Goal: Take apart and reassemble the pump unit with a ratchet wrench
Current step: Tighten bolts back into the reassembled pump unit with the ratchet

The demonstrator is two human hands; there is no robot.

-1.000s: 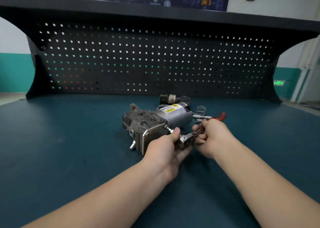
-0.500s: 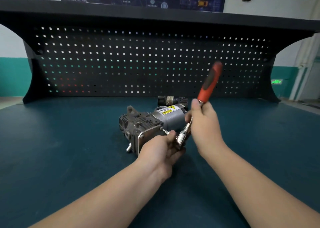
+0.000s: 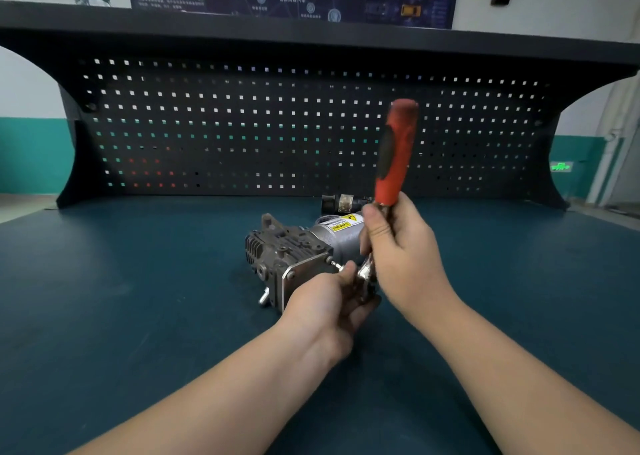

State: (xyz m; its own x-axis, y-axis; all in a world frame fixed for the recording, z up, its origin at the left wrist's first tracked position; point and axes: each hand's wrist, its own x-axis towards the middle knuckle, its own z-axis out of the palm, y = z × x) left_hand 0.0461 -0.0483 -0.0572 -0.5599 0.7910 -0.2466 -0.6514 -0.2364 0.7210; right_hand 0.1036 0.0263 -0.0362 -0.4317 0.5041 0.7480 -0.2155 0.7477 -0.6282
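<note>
The pump unit (image 3: 294,257) lies on the blue-green bench top, a dark finned block joined to a silver motor can with a yellow warning label. My right hand (image 3: 401,257) grips the ratchet wrench (image 3: 394,153) by its shank, the red and black handle standing almost upright. The wrench head sits low between my hands, at the pump's near end plate. My left hand (image 3: 332,302) holds the wrench head and socket against a bolt that sticks out of the plate. The socket itself is mostly hidden by my fingers.
A small dark cylindrical part (image 3: 343,202) lies behind the pump near the black pegboard (image 3: 242,125). The pegboard and its shelf close off the back of the bench. Bench top (image 3: 138,281) spreads to both sides.
The wrench handle swung from lying low and pointing right to standing nearly upright. My right hand rose with it; my left hand stayed at the wrench head.
</note>
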